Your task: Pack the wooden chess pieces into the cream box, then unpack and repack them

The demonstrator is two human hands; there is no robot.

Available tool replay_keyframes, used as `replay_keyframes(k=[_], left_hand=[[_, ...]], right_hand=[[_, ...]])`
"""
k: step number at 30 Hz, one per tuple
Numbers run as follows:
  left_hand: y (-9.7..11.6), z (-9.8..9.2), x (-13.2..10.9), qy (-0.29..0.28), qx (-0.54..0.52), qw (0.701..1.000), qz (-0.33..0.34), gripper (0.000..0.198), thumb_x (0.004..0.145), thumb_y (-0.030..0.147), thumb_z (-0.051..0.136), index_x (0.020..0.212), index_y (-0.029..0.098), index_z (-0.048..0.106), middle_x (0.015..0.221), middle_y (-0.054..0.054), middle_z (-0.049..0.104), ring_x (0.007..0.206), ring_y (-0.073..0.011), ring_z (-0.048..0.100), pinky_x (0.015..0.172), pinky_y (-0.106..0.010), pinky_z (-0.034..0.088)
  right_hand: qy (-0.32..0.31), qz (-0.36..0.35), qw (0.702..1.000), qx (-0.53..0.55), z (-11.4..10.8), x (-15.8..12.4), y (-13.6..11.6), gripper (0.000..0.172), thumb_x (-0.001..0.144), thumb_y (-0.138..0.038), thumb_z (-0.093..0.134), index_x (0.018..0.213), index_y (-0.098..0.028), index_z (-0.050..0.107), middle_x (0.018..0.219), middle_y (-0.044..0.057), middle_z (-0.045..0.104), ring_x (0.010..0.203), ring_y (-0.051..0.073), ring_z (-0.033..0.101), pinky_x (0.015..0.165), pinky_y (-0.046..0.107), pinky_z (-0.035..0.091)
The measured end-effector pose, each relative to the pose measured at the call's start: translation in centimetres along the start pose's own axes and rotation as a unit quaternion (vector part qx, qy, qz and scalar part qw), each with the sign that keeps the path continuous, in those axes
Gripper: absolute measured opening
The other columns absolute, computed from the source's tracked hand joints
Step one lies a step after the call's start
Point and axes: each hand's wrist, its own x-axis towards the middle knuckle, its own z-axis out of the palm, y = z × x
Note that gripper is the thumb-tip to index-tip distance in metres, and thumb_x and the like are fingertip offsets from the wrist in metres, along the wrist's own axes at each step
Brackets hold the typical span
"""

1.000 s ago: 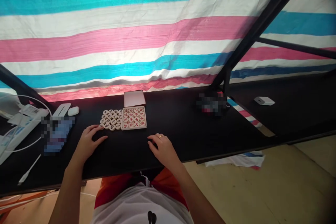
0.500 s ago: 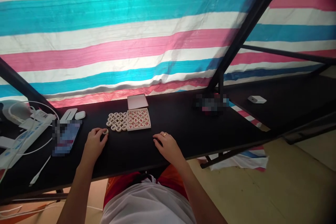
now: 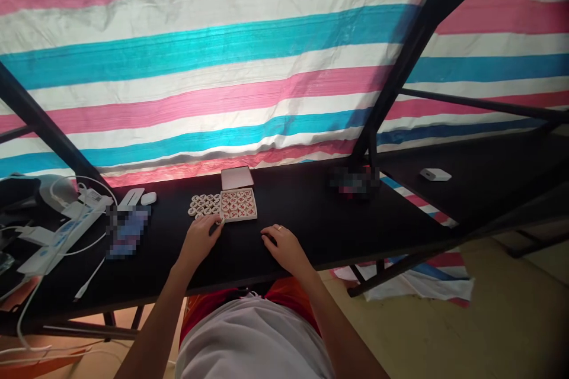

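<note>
My left hand (image 3: 199,241) is closed in a pinch on a single Chinese chess piece (image 3: 220,222), held at the near left corner of a shallow pale box (image 3: 242,219). Round pieces with red characters (image 3: 240,205) fill the box in rows. Left of it, against its side, lies a cluster of pieces with black characters (image 3: 204,204), partly covered by my left fingers. Behind the box sits its pale lid (image 3: 237,178). My right hand (image 3: 283,245), a ring on one finger, rests on the table right of the box, fingers loosely apart and holding nothing.
On the black table (image 3: 306,213) at left are a phone (image 3: 128,234), a white earbud case (image 3: 149,198), a power strip (image 3: 66,234) and cables. A blurred dark object (image 3: 353,182) stands at right, with a white charger (image 3: 435,174) beyond. Striped sheeting (image 3: 213,59) hangs behind.
My left hand has carried the chess piece rightward from beside the black-character cluster to the box's near left corner. The right hand stays in place. The camera view has shifted slightly.
</note>
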Motion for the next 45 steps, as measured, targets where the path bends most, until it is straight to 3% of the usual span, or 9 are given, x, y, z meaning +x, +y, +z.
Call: replay_keyframes(k=[3,6,12,45], left_hand=[[0.1,0.5,2.5,-0.02,0.026,0.999,0.03,0.014,0.088,0.026,0.047,0.09,0.022,0.061,0.094,-0.005,0.068,0.089,-0.0228,0.06,0.083,-0.037,0.046],[-0.1,1.4,3.5,-0.038,0.04,0.998,0.044,0.015,0.088,0.025,0.047,0.086,0.021,0.061,0.087,-0.006,0.067,0.087,-0.0229,0.06,0.082,-0.038,0.046],[-0.3,2.5,2.4,0.01,0.027,0.998,0.058,0.02,0.09,0.025,0.042,0.089,0.02,0.061,0.096,-0.008,0.065,0.095,-0.0224,0.057,0.087,-0.038,0.045],[-0.6,2.0,2.2,-0.001,0.001,0.999,0.034,0.013,0.085,0.023,0.046,0.084,0.02,0.059,0.092,-0.006,0.061,0.091,-0.0212,0.056,0.085,-0.036,0.044]], right_hand=[[-0.002,-0.001,1.0,0.003,-0.1,0.0,0.0,0.016,0.087,-0.018,0.05,0.093,-0.019,0.065,0.088,0.004,0.065,0.082,0.017,0.06,0.079,0.029,0.044],[-0.004,-0.004,1.0,0.004,-0.1,0.0,0.0,0.017,0.088,-0.018,0.05,0.093,-0.019,0.066,0.088,0.004,0.065,0.082,0.017,0.06,0.079,0.029,0.044],[0.0,-0.012,1.0,-0.003,0.2,0.1,0.3,0.016,0.088,-0.019,0.05,0.093,-0.019,0.066,0.087,0.004,0.065,0.081,0.017,0.06,0.077,0.028,0.044],[-0.019,-0.007,1.0,-0.01,-0.1,0.2,0.4,0.017,0.087,-0.02,0.05,0.094,-0.02,0.066,0.084,0.003,0.063,0.08,0.017,0.058,0.076,0.028,0.043]])
